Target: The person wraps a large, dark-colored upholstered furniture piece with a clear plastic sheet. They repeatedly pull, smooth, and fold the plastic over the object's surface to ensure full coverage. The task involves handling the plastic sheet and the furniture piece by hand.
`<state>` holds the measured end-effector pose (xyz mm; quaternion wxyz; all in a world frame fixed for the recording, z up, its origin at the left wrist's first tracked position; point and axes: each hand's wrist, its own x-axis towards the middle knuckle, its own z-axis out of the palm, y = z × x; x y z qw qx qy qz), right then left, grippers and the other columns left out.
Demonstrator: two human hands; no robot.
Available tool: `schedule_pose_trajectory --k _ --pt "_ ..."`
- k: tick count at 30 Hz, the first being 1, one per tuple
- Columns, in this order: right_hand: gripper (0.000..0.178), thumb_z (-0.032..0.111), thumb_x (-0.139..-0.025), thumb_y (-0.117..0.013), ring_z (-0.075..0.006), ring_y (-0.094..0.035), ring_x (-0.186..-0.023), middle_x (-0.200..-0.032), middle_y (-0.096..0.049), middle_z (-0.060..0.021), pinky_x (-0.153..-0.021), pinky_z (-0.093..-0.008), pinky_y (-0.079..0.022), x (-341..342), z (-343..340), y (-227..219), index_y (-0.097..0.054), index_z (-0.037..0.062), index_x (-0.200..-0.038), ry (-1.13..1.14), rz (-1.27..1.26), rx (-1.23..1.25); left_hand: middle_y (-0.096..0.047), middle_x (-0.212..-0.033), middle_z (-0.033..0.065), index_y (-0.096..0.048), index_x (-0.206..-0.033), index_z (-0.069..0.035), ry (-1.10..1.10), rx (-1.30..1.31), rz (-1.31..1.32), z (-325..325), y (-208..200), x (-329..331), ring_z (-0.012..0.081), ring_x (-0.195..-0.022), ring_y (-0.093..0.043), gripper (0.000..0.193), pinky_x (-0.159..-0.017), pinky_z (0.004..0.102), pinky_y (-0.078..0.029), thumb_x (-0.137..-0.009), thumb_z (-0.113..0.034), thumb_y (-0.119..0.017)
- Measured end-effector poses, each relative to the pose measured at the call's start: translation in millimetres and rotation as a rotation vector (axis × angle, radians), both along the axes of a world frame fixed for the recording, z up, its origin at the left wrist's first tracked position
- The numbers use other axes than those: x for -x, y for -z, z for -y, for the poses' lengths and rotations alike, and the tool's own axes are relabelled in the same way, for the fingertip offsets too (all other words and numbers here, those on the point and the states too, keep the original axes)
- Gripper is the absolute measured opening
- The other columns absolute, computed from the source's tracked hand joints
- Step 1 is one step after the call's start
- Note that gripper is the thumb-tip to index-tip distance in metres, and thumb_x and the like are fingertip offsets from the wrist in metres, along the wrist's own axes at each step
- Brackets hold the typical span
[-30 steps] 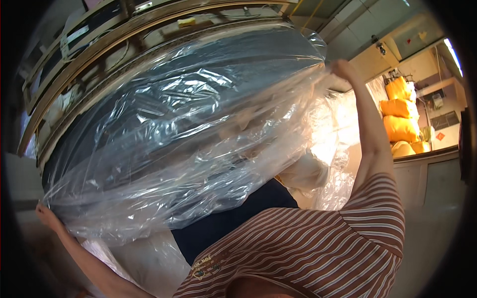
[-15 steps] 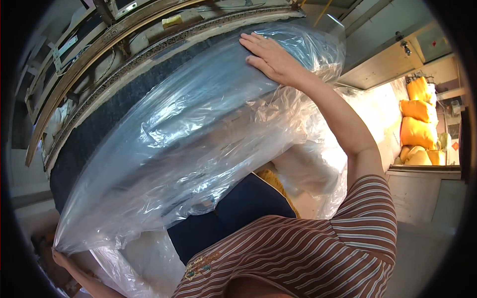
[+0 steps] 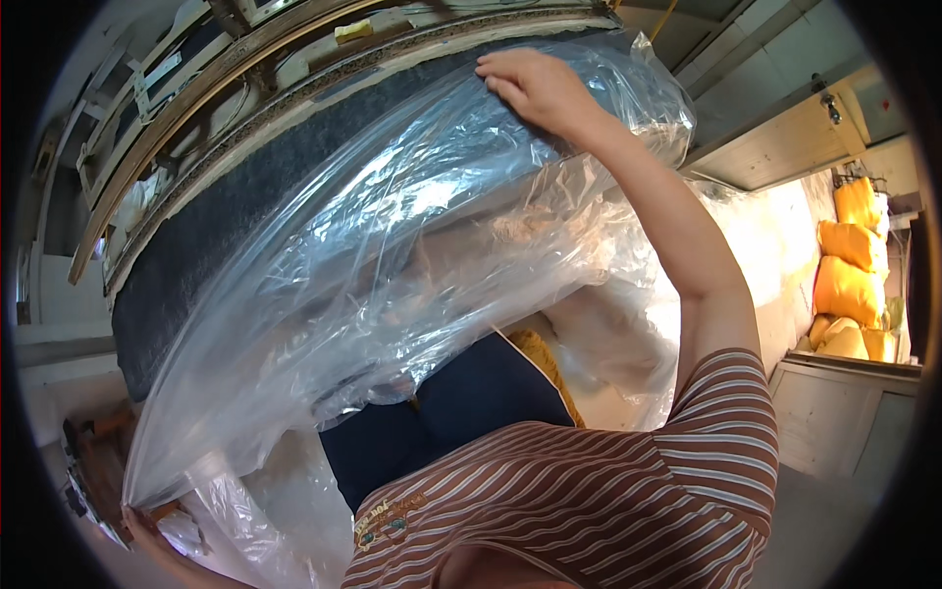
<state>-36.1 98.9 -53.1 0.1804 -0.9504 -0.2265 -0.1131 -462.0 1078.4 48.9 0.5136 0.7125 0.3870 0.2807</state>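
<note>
- The sheet (image 3: 392, 221), clear and crinkled, is lying across the near part of the black table (image 3: 201, 275), its near side hanging in folds over the person's lap
- The left hand (image 3: 144, 530) is grasping the sheet's near left end, its fingers closing on the film and the folds running tautly from it
- The right hand (image 3: 535, 88) is resting on the far right part of the sheet, its fingers bending; whether they are pinching film, I cannot tell
- Dark trousers (image 3: 451, 402) are showing just beyond the striped shirt (image 3: 569, 481), with yellow cloth (image 3: 543, 358) peeking out beside them on the right
- More film (image 3: 235, 515) is hanging at the near left
- A wooden rail (image 3: 167, 162) is running along the table's far side
- Yellow sacks (image 3: 850, 290) are standing stacked at the far right, above a pale cabinet (image 3: 824, 417)
</note>
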Motion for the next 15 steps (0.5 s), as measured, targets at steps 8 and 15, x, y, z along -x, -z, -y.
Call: schedule_pose_trajectory --k 8,15 --pt "0.02 0.017 -0.08 -0.068 -0.0133 -0.054 -0.074 -0.079 -0.058 0.0005 -0.068 -0.026 -0.045 -52.4 46.7 3.6 -0.063 0.0046 -0.095 -0.078 -0.289 -0.422 -0.055 -0.121 -0.0023 -0.053 -0.127 -0.015 0.005 0.124 -0.11 9.6 62.8 5.5 0.0094 -0.106 -0.05 0.041 -0.088 0.0249 -0.041 -0.089 -0.027 -0.063" --pt "0.022 0.016 -0.087 -0.061 -0.0123 -0.057 -0.082 -0.09 -0.061 -0.0024 -0.071 -0.0263 -0.047 -76.3 75.7 -99.3 -0.058 0.0004 -0.103 0.097 -0.063 -1.344 -0.054 -0.126 0.0144 -0.048 -0.128 0.004 0.252 0.038 0.378 -39.0 23.3 -171.4 0.0267 -0.116 -0.052 0.043 -0.1 0.0386 -0.041 -0.096 -0.026 -0.045"
